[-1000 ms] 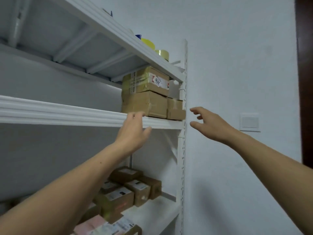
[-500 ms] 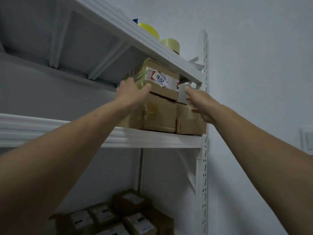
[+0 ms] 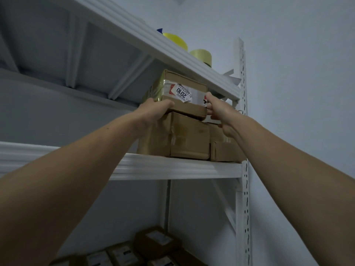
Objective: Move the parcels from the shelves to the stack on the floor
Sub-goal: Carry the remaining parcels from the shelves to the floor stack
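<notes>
A taped cardboard parcel with a "2010" label point(image 3: 183, 91) lies on top of a larger brown parcel point(image 3: 184, 139) on the middle shelf point(image 3: 172, 166), close under the shelf above. My left hand point(image 3: 153, 110) grips the top parcel's lower left corner, fingers curled along its bottom edge. My right hand point(image 3: 219, 110) holds its right end, fingers wrapped round the side. A smaller brown parcel point(image 3: 224, 150) sits to the right of the large one, beside the upright post.
The upper shelf point(image 3: 153, 45) carries yellow tape rolls point(image 3: 201, 56) and hangs low over the parcels. A white perforated post point(image 3: 243, 131) stands at the right. Several labelled parcels point(image 3: 153, 244) lie on the lower shelf. A plain wall fills the right side.
Both hands rose from the shelf edge to the top parcel and closed on its two ends. The view tilted upward and nearer to the shelf.
</notes>
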